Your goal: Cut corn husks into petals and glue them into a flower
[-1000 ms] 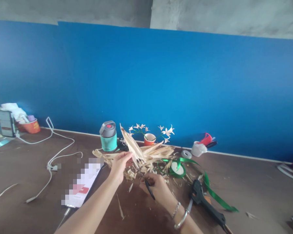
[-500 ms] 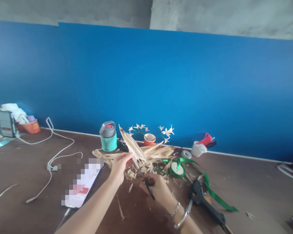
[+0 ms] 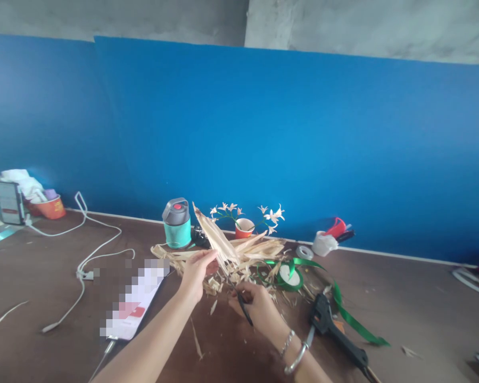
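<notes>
Pinched in my left hand point(image 3: 195, 271) is a long dried corn husk point(image 3: 215, 234), its pointed end up and to the left. My right hand point(image 3: 255, 306) grips black-handled scissors point(image 3: 244, 308), whose tips reach the husk's lower end. Whether the blades are apart I cannot tell. Behind my hands lies a pile of dried husks point(image 3: 263, 249), with cut scraps point(image 3: 214, 286) in front of it. Pale husk-like flowers on green stems stand in a paper cup point(image 3: 245, 227) beyond the pile.
A teal flask point(image 3: 178, 226) stands behind my left hand, and a phone point(image 3: 138, 303) lies left of my forearm. To the right are a green ribbon roll point(image 3: 290, 277), a black glue gun point(image 3: 335, 330), a tape roll point(image 3: 305, 252) and a white cup point(image 3: 324, 243) with pens. White cables point(image 3: 83, 260) cross the left side.
The husk in my left hand has tipped very slightly to the left. Both hands and the scissors stay almost where they were.
</notes>
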Demonstrator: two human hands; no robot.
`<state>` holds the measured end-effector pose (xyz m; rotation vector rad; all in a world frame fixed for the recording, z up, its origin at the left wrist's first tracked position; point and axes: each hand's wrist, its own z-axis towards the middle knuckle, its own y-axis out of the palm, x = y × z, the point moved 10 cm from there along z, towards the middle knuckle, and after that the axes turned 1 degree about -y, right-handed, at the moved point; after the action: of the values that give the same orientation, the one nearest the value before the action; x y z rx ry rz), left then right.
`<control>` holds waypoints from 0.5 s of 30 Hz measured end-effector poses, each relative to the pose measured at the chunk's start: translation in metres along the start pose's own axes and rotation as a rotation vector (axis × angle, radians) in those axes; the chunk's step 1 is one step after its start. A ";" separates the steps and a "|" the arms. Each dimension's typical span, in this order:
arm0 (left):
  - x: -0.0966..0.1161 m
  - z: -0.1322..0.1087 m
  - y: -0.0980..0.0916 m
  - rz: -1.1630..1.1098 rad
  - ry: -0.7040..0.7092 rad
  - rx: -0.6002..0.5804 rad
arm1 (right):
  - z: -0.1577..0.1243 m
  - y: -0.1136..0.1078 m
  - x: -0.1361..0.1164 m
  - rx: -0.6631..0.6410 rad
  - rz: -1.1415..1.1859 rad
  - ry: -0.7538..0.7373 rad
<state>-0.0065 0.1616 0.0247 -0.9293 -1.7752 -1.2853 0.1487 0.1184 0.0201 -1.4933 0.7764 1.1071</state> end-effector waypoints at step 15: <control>-0.008 -0.008 0.003 -0.149 -0.036 0.044 | 0.001 0.000 0.006 0.020 0.065 0.029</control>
<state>0.0009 0.1538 0.0204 -0.8127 -1.9232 -1.3233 0.1503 0.1197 0.0142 -1.4789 0.8592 1.1254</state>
